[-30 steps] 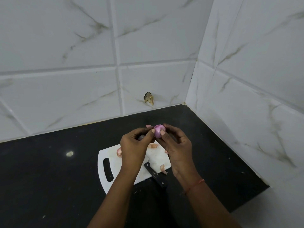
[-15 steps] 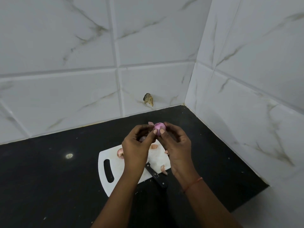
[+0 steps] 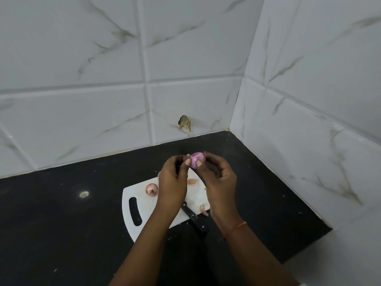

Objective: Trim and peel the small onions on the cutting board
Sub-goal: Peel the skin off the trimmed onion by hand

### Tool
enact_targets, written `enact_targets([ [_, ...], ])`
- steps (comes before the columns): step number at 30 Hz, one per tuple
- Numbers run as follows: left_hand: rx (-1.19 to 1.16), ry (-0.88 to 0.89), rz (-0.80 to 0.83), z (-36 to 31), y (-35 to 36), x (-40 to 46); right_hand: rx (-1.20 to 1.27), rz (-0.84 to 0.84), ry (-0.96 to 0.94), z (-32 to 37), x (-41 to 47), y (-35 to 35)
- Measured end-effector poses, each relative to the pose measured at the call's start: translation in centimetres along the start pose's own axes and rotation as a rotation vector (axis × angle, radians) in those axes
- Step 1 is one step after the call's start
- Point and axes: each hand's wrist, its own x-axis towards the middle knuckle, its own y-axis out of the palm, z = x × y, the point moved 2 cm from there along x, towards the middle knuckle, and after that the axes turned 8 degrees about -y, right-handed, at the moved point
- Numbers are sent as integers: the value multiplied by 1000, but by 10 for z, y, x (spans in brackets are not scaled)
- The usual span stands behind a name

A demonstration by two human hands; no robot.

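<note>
A small purple onion (image 3: 196, 158) is held in the air above the white cutting board (image 3: 144, 205). My right hand (image 3: 219, 182) pinches it between thumb and fingertips. My left hand (image 3: 173, 180) has its thumb against the onion's left side, where a thin flap of skin (image 3: 188, 155) sticks out; its fingers are curled. An unpeeled onion (image 3: 152, 189) lies on the board left of my left wrist. A black-handled knife (image 3: 195, 219) lies at the board's near edge, its blade hidden under my left hand.
Bits of pink onion skin (image 3: 203, 209) lie on the board. The board sits on a black countertop (image 3: 61, 223) in a corner of white marble-tiled walls. A chipped hole (image 3: 185, 122) marks the back wall.
Both hands have kept the onion at about the same height, turning it slightly. My left hand has shifted right, uncovering more of the unpeeled onion on the board.
</note>
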Motion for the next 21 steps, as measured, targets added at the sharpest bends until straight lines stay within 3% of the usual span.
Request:
enact_targets([
  [11, -130, -183, 100, 0, -10, -1, 103, 9, 103, 0, -1, 2],
  [21, -221, -86, 36, -12, -20, -11, 57, 50, 79, -2, -4, 4],
])
